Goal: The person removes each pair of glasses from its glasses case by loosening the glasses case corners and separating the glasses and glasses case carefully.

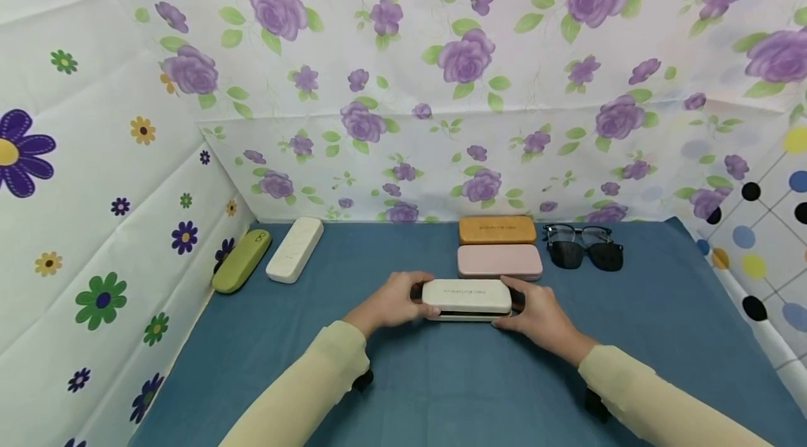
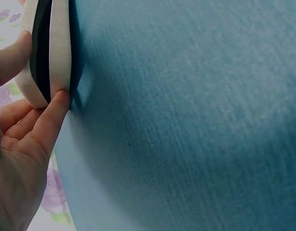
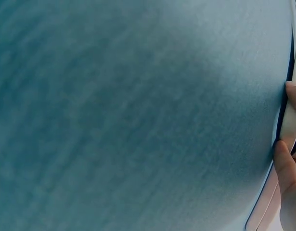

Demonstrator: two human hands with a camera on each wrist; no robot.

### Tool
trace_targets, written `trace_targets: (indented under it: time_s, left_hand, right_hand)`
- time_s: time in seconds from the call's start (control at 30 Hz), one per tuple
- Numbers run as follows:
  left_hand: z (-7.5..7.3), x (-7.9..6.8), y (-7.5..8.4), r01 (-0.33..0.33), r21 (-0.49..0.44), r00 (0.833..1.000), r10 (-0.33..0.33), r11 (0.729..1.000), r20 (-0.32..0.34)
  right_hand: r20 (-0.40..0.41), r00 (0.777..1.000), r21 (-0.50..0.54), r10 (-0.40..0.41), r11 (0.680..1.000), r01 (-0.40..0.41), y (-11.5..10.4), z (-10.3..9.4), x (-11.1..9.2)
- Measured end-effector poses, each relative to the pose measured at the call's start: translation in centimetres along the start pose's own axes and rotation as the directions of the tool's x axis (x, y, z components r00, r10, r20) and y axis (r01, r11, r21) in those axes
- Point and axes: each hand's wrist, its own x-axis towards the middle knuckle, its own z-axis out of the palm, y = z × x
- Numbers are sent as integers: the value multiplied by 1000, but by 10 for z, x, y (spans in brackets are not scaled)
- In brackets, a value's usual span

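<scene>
A cream-white glasses case [image 1: 468,295] lies at the middle of the cloth, its lid parted slightly from the base by a dark gap. My left hand [image 1: 403,301] holds its left end; the left wrist view shows the thumb on one half and a fingertip [image 2: 61,98] on the other. At the opposite end, my right hand [image 1: 536,314] grips the case between thumb and fingers. Only part of the right hand [image 3: 290,178] enters the right wrist view. Just behind the case sits a pink glasses case [image 1: 500,262]. The white case's inside is hidden.
An orange-brown case [image 1: 497,230] stands behind the pink one. To its right lie clear glasses [image 1: 576,232] and dark sunglasses [image 1: 585,256]. Far left are a green case [image 1: 242,261] and another white case [image 1: 295,251]. Flowered sheets wall the blue cloth [image 1: 441,391].
</scene>
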Motion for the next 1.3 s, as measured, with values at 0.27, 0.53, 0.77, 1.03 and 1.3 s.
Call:
trace_targets:
  time_s: [0.27, 0.53, 0.77, 1.03, 1.3]
  left_hand:
    - [-1, 0, -1, 27, -72, 1000, -28, 997, -8]
    - [-2, 0, 1, 55, -64, 998, -57, 996, -28]
    - [-1, -1, 3, 66, -113, 997, -69, 991, -24]
    - [0, 1, 3, 96, -150, 995, -101, 984, -26]
    - [-2, 2, 1, 125, -256, 992, -129, 959, 0]
  right_hand:
    - [1, 1000, -9, -4, 1000, 4, -3, -3, -1]
    - [-18, 1000, 13, 1, 1000, -1, -7, -6, -2]
    - [-53, 999, 47, -9, 999, 11, -9, -3, -7]
    - [-117, 993, 89, -2, 996, 12, -8, 2, -12]
    - [-119, 992, 74, 40, 997, -31, -12, 6, -12]
